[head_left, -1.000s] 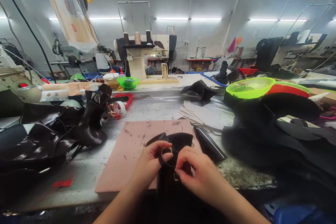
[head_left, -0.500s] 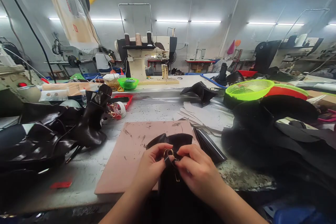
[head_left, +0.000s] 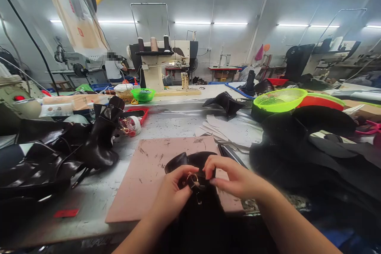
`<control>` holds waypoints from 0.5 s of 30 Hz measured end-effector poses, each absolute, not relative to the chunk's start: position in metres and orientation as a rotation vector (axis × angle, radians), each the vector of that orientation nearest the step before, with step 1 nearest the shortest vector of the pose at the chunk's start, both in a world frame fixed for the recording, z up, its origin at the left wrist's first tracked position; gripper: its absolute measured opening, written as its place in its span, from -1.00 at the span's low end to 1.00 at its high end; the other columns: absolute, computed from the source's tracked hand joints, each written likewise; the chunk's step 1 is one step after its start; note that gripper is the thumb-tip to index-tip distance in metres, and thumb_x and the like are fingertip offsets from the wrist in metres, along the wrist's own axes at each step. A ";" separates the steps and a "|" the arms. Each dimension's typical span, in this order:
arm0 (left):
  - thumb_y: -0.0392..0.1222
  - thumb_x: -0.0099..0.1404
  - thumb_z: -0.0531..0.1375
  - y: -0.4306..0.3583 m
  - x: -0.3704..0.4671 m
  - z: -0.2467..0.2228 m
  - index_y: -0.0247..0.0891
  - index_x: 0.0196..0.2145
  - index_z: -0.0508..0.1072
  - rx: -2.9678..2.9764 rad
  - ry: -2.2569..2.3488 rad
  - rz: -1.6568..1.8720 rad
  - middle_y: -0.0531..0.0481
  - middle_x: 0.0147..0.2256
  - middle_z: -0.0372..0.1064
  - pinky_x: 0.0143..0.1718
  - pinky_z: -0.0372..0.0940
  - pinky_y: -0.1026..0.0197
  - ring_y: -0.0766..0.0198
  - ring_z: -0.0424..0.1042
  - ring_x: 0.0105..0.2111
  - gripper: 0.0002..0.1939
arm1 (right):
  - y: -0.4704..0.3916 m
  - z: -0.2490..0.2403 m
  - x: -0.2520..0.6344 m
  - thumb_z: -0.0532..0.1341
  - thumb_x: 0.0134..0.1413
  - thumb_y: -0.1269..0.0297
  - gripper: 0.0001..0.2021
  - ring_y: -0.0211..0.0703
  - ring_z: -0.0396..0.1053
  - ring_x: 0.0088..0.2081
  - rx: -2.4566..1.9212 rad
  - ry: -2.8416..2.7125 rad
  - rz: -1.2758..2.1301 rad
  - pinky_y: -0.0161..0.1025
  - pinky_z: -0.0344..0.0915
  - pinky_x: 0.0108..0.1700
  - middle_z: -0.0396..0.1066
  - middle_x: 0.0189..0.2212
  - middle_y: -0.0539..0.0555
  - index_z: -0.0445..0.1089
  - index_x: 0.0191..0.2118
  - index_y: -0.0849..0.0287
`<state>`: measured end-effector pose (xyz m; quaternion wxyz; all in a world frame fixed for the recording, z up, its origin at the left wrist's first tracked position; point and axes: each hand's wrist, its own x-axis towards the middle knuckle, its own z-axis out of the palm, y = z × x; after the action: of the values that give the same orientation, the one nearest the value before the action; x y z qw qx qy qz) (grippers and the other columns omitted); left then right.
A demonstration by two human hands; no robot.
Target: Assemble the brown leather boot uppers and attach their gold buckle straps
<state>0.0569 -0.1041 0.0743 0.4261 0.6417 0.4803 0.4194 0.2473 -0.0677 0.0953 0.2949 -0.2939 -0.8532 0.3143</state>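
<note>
My left hand (head_left: 173, 190) is closed on a black strap that passes through a round metal ring (head_left: 193, 178), thumb and forefinger beside the ring. To its right, my right hand (head_left: 230, 176) pinches part of the same black strap. A dark leather piece (head_left: 176, 162) lies just beyond the fingers on a pinkish board (head_left: 143, 166). Below the ring hangs a small metal buckle part (head_left: 199, 198). The black material under my hands merges with the dark area in front of me.
Shiny black boots (head_left: 101, 143) are heaped at left. Paper pieces (head_left: 226, 131), black material (head_left: 285, 154) and a yellow-green basket (head_left: 279, 100) lie at right. A sewing machine (head_left: 154, 67) stands behind, with a red tray (head_left: 143, 115) nearer. A person (head_left: 114, 67) sits far back.
My right hand has shifted slightly up and right, its fingers now farther from the ring. My left hand remains beside the ring. The whole view has shifted a little.
</note>
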 end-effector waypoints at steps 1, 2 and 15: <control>-0.26 0.09 0.14 -0.103 0.056 0.075 -0.22 -0.29 0.44 1.665 1.205 1.035 0.06 -0.44 0.37 -0.38 0.20 0.29 0.31 0.28 -0.44 -0.82 | -0.065 0.095 0.250 0.09 -0.06 0.48 -0.86 -0.23 0.30 -0.34 -0.842 -2.205 0.869 -0.23 0.26 -0.25 0.33 -0.40 0.01 0.26 -0.32 0.15; -0.29 0.09 0.13 -0.102 0.056 0.075 -0.22 -0.31 0.44 1.730 1.210 1.006 0.06 -0.42 0.38 -0.36 0.19 0.29 0.31 0.29 -0.42 -0.83 | -0.062 0.095 0.252 0.07 -0.03 0.48 -0.83 -0.23 0.31 -0.35 -0.933 -2.131 0.849 -0.23 0.26 -0.26 0.33 -0.42 0.00 0.26 -0.27 0.14; -0.39 0.06 0.04 -0.094 0.059 0.079 -0.22 -0.31 0.32 1.894 1.255 0.816 0.15 -0.53 0.24 -0.49 0.07 0.32 0.36 0.19 -0.52 -0.78 | -0.078 0.095 0.238 0.01 -0.11 0.46 -0.94 -0.33 0.23 -0.45 -0.850 -1.778 1.362 -0.32 0.19 -0.42 0.28 -0.34 0.02 0.14 -0.45 0.17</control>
<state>0.0595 -0.0938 0.0792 0.3557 0.7333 0.4857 0.3159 0.2375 -0.0778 0.0950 0.3644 -0.3305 -0.6910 0.5296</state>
